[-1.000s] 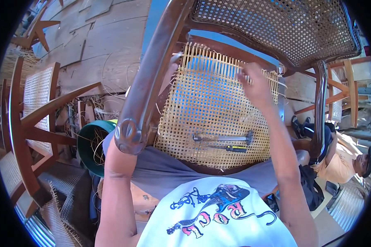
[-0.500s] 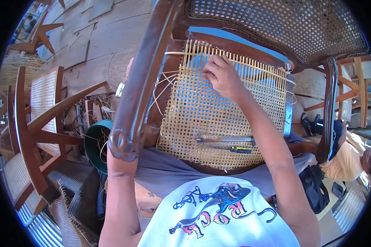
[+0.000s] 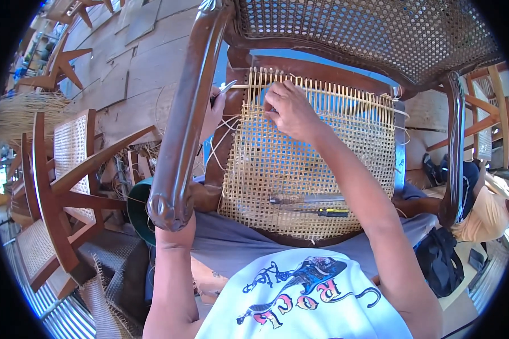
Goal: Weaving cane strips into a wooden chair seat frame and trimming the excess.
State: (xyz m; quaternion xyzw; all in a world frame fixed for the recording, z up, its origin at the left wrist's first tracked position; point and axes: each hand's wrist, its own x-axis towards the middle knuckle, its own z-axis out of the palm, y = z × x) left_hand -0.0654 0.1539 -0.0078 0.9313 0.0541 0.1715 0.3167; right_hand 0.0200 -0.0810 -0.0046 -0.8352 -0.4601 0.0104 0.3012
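A half-woven cane seat [image 3: 305, 158] fills the wooden chair frame in front of me. Its far rows still show long parallel strands with wide gaps. Over the upper left of the weave, my right hand [image 3: 291, 112] is closed in a pinch; what its fingertips hold is hidden. Beyond the carved armrest [image 3: 181, 130], my left hand [image 3: 214, 113] is partly covered and grips a small knife [image 3: 228, 87], blade pointing up and right. The blade is beside a cane strand [image 3: 239, 86] at the seat's left edge. A screwdriver [image 3: 332, 212] and a slim metal tool [image 3: 305, 199] lie on the near weave.
The chair's cane back [image 3: 367, 39] rises at the far side. Other wooden chairs [image 3: 51, 198] stand at left, near a green bucket [image 3: 138, 209]. Loose cane ends stick out along the seat edges. At right are a black bag [image 3: 440, 261] and another person [image 3: 483, 217].
My left hand has come into sight past the armrest, showing the knife by the seat's left edge. My right hand has shifted slightly left and toward me. The view has tilted a little.
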